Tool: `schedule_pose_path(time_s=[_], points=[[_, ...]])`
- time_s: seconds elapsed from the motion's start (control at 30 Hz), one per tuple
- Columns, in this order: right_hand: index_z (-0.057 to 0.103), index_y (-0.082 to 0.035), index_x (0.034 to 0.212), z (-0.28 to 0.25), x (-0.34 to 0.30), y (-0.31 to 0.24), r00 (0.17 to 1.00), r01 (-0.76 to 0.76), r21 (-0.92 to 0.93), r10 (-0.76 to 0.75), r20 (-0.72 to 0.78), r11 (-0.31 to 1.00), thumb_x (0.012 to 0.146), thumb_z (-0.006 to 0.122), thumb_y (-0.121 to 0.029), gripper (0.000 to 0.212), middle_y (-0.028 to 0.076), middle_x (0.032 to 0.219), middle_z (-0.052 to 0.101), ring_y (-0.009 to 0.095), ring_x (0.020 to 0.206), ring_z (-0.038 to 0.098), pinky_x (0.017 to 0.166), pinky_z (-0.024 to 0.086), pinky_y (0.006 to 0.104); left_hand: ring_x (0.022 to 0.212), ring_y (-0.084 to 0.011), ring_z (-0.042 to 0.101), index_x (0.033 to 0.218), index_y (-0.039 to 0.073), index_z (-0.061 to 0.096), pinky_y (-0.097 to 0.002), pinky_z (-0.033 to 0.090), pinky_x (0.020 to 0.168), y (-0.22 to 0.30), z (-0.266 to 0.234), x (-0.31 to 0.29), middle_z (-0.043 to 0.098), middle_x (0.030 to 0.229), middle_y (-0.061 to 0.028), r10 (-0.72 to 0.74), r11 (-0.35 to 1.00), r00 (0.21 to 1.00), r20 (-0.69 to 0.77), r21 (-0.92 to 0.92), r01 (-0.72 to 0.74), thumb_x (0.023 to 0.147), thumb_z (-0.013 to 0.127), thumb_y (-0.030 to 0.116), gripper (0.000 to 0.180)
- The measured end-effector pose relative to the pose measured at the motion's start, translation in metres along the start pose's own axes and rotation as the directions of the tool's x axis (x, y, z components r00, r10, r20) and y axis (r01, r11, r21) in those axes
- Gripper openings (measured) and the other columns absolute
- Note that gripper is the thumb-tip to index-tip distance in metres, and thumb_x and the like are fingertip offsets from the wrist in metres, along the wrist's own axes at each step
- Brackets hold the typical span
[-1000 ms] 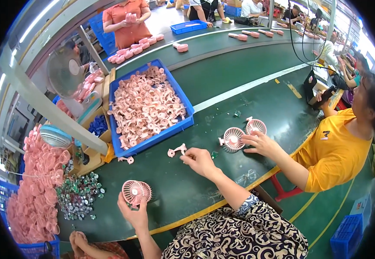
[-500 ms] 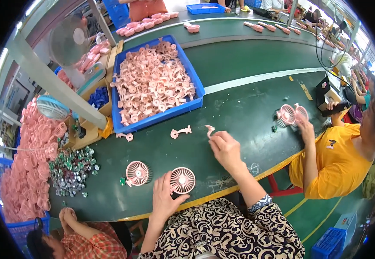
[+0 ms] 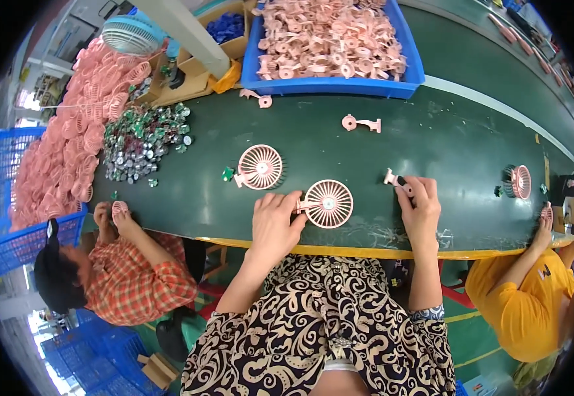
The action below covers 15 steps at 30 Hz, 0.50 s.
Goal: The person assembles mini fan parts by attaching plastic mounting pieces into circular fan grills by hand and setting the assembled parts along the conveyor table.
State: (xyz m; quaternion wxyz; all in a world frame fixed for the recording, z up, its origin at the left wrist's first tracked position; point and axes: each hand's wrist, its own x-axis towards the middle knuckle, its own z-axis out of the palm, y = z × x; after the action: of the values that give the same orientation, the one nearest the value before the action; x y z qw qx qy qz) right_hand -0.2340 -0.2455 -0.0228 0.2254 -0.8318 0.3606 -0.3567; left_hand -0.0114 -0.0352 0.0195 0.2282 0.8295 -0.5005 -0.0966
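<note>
My left hand (image 3: 275, 223) has thumb and fingers closed around the short neck of a round pink fan cage (image 3: 341, 191), which lies on the green table. To its right, my right hand (image 3: 423, 212) pinches a small pink plastic bracket (image 3: 390, 176) just over the table; part of it is hidden behind the fingers. A second fan cage (image 3: 260, 158) lies up and left of the first, with a small green circuit board (image 3: 228, 173) beside its neck. Farther back lies a loose pink bracket (image 3: 362, 123), and another bracket (image 3: 257, 98) rests beside the blue tray.
At the back, a blue tray (image 3: 333, 87) is heaped with pink brackets. Left are a pile of green-and-silver small parts (image 3: 143, 145) and a heap of pink cages (image 3: 69, 138). Co-workers in checked (image 3: 135, 280) and yellow (image 3: 528, 303) shirts work on either side.
The whole view has turned, so the tray appears higher and farther right. My left hand now grips the cage's neck; my right hand has drawn the bracket closer to the table's front edge.
</note>
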Motion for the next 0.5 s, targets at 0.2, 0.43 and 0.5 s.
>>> schedule_pose_path(time_s=[0.2, 0.43, 0.5], points=[[0.071, -0.005, 0.11, -0.003, -0.002, -0.002, 0.992, -0.113, -0.033, 0.115, 0.051, 0.993, 0.084, 0.081, -0.003, 0.029, 0.013, 0.105, 0.065, 0.026, 0.076, 0.071, 0.066, 0.058, 0.0368, 0.088, -0.0284, 0.063, 0.114, 0.007, 0.07, -0.0424, 0.045, 0.083, -0.004, 0.003, -0.003, 0.07, 0.083, -0.0051, -0.052, 0.998, 0.997, -0.06, -0.045, 0.05, 0.085, 0.079, 0.017, 0.032], [0.072, -0.001, 0.113, -0.011, -0.001, -0.003, 0.982, -0.17, -0.067, 0.175, 0.068, 0.983, 0.084, 0.083, -0.005, 0.031, 0.011, 0.103, 0.065, 0.02, 0.07, 0.065, 0.065, 0.055, 0.0339, 0.082, -0.0269, 0.063, 0.095, 0.007, 0.075, -0.0421, 0.044, 0.081, -0.007, 0.004, -0.003, 0.07, 0.079, -0.0052, -0.044, 0.997, 0.992, -0.119, -0.066, 0.036, 0.088, 0.077, 0.018, 0.013], [0.071, 0.0, 0.113, -0.013, 0.001, -0.006, 0.974, -0.182, -0.08, 0.191, 0.121, 0.98, 0.083, 0.082, -0.006, 0.032, 0.013, 0.1, 0.066, 0.021, 0.07, 0.066, 0.065, 0.055, 0.035, 0.082, -0.027, 0.063, 0.094, 0.007, 0.075, -0.0421, 0.044, 0.081, -0.011, 0.005, -0.004, 0.07, 0.079, -0.0056, -0.018, 0.998, 0.99, -0.139, -0.061, 0.01, 0.089, 0.076, 0.017, 0.011]])
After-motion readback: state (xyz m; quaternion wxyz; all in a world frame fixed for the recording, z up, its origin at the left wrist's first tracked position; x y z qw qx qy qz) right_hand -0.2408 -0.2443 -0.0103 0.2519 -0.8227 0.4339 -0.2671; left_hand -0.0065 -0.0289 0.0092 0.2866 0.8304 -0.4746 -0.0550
